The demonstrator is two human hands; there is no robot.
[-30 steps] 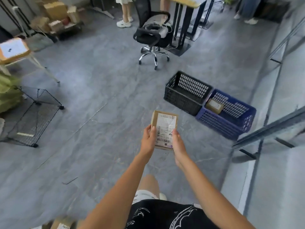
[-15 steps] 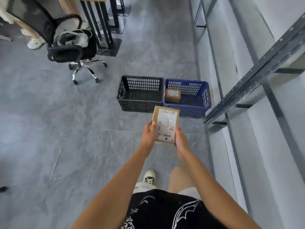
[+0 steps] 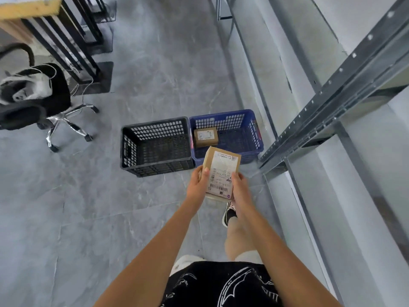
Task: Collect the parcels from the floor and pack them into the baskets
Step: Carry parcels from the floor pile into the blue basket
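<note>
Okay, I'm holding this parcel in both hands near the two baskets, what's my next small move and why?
Probably step forward and lower the held parcel into the black basket. Left hand and right hand grip its sides short of the rims; the black one looks empty, while the blue basket already holds a small parcel.

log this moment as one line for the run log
phase: carry | left hand + right hand: hold parcel | blue basket: one parcel inside | black basket: empty
</note>
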